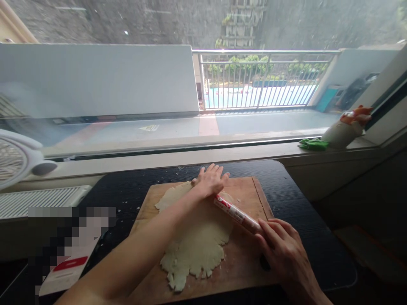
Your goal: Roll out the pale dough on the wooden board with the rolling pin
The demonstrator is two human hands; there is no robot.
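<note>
A pale, thin sheet of dough [199, 241] with ragged edges lies flat on a wooden cutting board [243, 258]. My left hand [211, 181] reaches across to the far edge of the dough, its fingers stretched out over the board's far side; my forearm hides part of the sheet. In my right hand [286, 248] is the near end of a rolling pin [238, 214] with a red and white label, under what looks like clear wrap. The pin slants over the right part of the dough, its far end close to my left wrist.
Under the board is a black table [308, 241] with flour specks. A white fan [19, 159] and a radiator [47, 201] are at left. On the windowsill [254, 157], a pale rounded object [340, 133] stands beside a green cloth [314, 144]. A partly blurred package [68, 269] lies front left.
</note>
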